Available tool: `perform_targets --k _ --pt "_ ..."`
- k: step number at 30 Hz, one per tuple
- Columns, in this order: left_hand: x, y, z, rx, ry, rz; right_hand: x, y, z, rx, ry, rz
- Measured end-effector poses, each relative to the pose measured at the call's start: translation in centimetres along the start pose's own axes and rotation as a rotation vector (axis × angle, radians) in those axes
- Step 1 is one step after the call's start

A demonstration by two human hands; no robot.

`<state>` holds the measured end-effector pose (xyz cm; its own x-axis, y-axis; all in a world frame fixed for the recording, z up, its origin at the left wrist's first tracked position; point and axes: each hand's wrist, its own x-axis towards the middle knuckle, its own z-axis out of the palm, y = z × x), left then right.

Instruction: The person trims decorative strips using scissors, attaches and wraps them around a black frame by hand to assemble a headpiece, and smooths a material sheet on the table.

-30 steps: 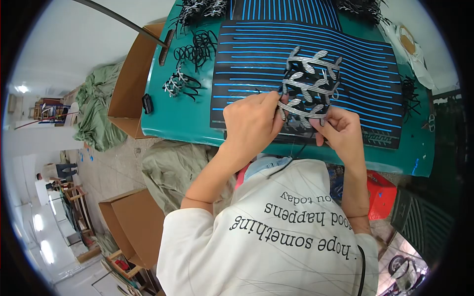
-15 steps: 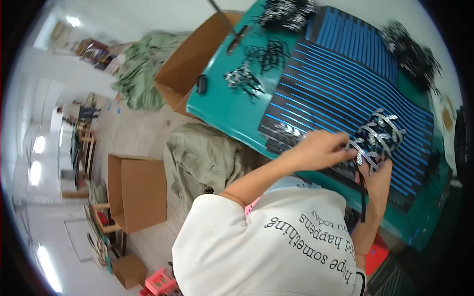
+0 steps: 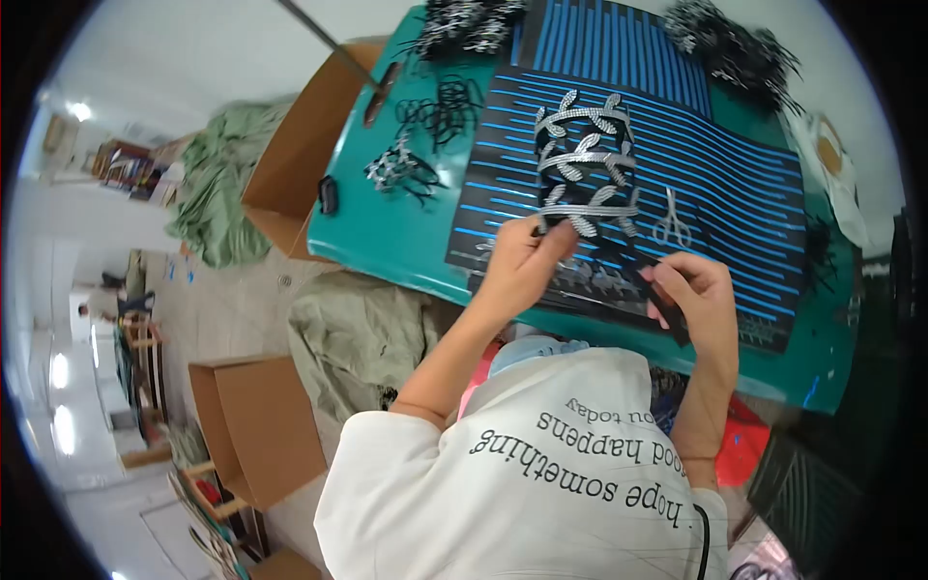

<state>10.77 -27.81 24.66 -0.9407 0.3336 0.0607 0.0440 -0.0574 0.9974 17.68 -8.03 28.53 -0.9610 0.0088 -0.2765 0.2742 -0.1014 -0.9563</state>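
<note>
My left hand (image 3: pixel 527 266) is closed on the lower end of a black piece with rows of silver rhinestone leaves (image 3: pixel 587 159), which stands out above the mat. To its right, my right hand (image 3: pixel 696 295) pinches a dark strip (image 3: pixel 665 304) between thumb and fingers. Beneath both hands spreads a black mat with blue stripes (image 3: pixel 720 174). Small scissors (image 3: pixel 671 224) with pale handles lie on that mat, up from my right hand. Under clear plastic near the mat's front edge, more silver leaf pieces (image 3: pixel 594 275) show between my hands.
The green table (image 3: pixel 362 217) also carries black-and-silver bundles (image 3: pixel 469 24) at the back, another dark bundle (image 3: pixel 739 53) at back right, loose black loops (image 3: pixel 440 108) and a small black object (image 3: pixel 329 195). Cardboard boxes (image 3: pixel 261 425) and a grey-green cloth (image 3: pixel 358 324) are on the floor at left.
The leaf-decorated piece was low between both hands; now it stands farther left, with its rows spread in view. My hands have moved apart, and the scissors have come into view.
</note>
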Motion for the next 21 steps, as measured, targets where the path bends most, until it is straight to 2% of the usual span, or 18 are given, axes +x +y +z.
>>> perform_targets --k 3,7,10,21 --pt "-0.1 0.0 -0.5 -0.001 0.003 0.068 -0.2 -0.3 0.8 0.008 0.039 -0.078" --pt "0.0 0.2 -0.6 0.101 -0.014 0.102 -0.9 -0.4 0.8 0.049 0.065 -0.049" --pt "0.0 1.0 -0.5 0.292 0.009 0.250 -1.3 -0.1 0.9 0.063 0.076 -0.076" --pt "0.0 2.4 0.4 0.480 0.076 0.354 -1.8 -0.3 1.4 0.095 0.095 -0.126"
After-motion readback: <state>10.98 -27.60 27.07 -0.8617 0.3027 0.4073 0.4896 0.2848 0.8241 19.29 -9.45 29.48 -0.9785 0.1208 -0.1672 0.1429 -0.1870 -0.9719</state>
